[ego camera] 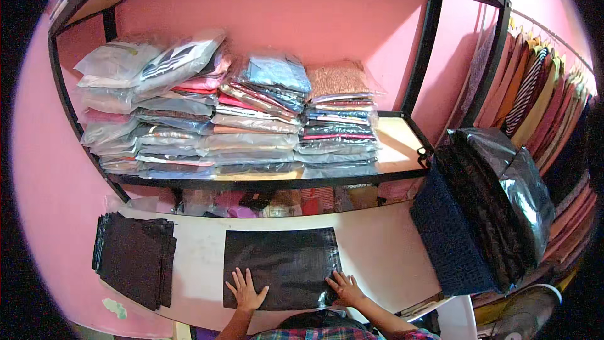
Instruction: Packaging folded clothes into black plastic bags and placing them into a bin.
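A flat black plastic mailing bag lies across the white table in front of me. My left hand rests on its lower left part, palm down with the fingers spread. At the bag's lower right edge, my right hand presses flat with its fingers apart, partly on the bag and partly over the table. Light glints off creases along the right side of the bag. Neither hand grips anything.
A stack of black bags lies at the table's left end. On the right stands a dark blue basket full of black plastic packages. Behind, a black-framed shelf holds piles of bagged garments. Clothes hang at right.
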Demonstrator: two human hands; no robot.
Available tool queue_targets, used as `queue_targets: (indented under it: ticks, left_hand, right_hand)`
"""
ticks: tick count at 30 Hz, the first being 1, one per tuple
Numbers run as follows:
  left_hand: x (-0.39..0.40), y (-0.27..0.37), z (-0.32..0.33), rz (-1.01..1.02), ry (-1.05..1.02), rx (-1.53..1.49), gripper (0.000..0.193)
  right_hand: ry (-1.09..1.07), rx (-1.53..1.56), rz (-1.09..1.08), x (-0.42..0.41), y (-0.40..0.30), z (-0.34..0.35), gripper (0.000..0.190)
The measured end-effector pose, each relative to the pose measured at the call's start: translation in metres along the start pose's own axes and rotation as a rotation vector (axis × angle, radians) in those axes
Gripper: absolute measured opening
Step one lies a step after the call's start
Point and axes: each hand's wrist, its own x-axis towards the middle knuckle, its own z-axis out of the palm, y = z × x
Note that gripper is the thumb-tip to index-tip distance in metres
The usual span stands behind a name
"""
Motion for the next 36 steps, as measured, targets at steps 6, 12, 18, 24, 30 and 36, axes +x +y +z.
queue_targets:
  ticks: [6, 12, 18, 24, 30, 36]
  left_hand:
    - [-0.004, 0.057, 0.017, 0.107, -0.131, -0.010, 0.102]
    - [-0.002, 0.068, 0.036, 0.273, -0.041, -0.096, 0.099]
    - [-0.004, 0.082, 0.045, 0.443, -0.120, -0.063, 0.098]
    - [-0.011, 0.101, 0.023, 0.414, -0.145, 0.141, 0.099]
    - [-0.007, 0.109, 0.015, 0.383, -0.194, 0.131, 0.103]
    - [-0.008, 0.117, 0.014, 0.293, -0.294, 0.200, 0.103]
  right_hand:
    - [0.002, 0.029, -0.082, 0.009, -0.005, -0.002, 0.087]
    - [0.071, 0.023, -0.222, 0.015, -0.002, 0.008, 0.080]
    - [-0.119, 0.109, -0.314, 0.050, 0.020, -0.035, 0.065]
    - [0.463, 0.123, -0.335, 0.135, 0.096, -0.165, 0.033]
    - [1.294, -0.011, -0.383, 0.217, 0.138, -0.365, 0.037]
    - [1.227, -0.353, -0.166, 0.252, 0.148, -0.447, 0.034]
